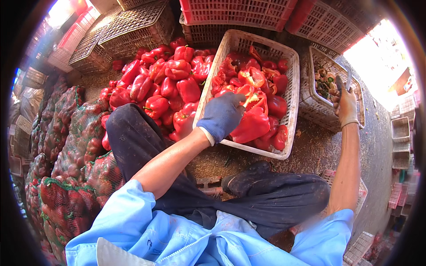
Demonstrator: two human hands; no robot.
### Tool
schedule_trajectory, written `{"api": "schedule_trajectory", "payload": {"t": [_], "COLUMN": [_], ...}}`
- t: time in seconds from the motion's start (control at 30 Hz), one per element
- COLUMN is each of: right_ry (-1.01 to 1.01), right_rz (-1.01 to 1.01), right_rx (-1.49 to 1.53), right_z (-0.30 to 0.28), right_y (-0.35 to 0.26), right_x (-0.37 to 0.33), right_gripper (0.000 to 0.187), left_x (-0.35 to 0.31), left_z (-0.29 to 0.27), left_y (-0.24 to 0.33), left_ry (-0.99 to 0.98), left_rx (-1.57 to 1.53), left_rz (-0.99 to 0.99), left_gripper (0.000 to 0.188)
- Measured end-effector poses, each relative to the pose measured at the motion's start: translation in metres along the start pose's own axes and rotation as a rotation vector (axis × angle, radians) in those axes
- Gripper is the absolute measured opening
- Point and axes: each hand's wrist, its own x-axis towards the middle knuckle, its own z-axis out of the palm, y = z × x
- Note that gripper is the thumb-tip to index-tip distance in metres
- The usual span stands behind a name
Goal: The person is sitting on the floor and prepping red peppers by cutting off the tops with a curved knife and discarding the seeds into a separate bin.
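My left hand (223,114), in a blue glove with light fingertips, is closed on a cut red bell pepper (255,111) over a white plastic crate (291,88). Opened red bell peppers (252,76) fill that crate, some showing pale insides. To the right, my right hand (347,105), in a pale, soiled glove, is closed round a knife (349,78) with a curved grey blade; the fingers hide its handle. That hand is raised at the edge of a second crate (330,108), which holds pepper cores and stems (325,82).
Whole red bell peppers (168,75) lie heaped on the floor at the left of the white crate. Net sacks of peppers (80,137) stand at far left. Stacked crates (239,11) line the back. My bent legs (266,199) are close below the crate.
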Motion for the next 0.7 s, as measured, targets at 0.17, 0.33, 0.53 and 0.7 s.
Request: {"api": "schedule_trajectory", "payload": {"t": [0.17, 0.33, 0.53, 0.7], "right_ry": [-0.263, -0.698, -0.673, -0.391], "right_rz": [0.039, 0.165, -0.093, -0.691], "right_rx": [0.032, 0.09, -0.143, -0.567], "right_z": [0.046, 0.11, 0.146, 0.155], "right_y": [0.002, 0.006, 0.018, 0.031], "right_x": [-0.048, -0.105, -0.131, -0.141], "right_gripper": [0.039, 0.031, 0.037, 0.05], "left_x": [0.03, 0.054, 0.059, 0.05], "left_z": [0.008, 0.026, 0.055, 0.057], "left_y": [-0.037, -0.039, -0.063, -0.072], "left_ry": [-0.016, -0.207, -0.188, -0.185], "left_rx": [0.144, 0.126, -0.087, -0.272], "left_rz": [-0.054, -0.17, -0.05, -0.039], "left_gripper": [0.044, 0.051, 0.047, 0.046]}}
